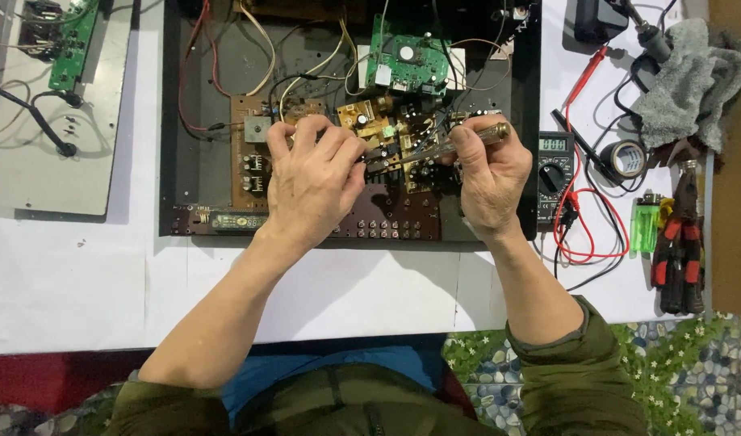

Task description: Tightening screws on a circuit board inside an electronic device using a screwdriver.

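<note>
The open black chassis (pixel 185 121) holds one green circuit board (pixel 407 60) and brown boards (pixel 387 129). Over them, the right hand (pixel 491 178) holds one screwdriver (pixel 451 145) tightly; the left hand (pixel 310 182) pinches its tip. One multimeter (pixel 554 173) lies on the bench (pixel 64 274).

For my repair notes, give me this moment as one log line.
left hand: resting on brown circuit board | right hand: holding screwdriver, tip at boards | open chassis | multimeter at right
</note>
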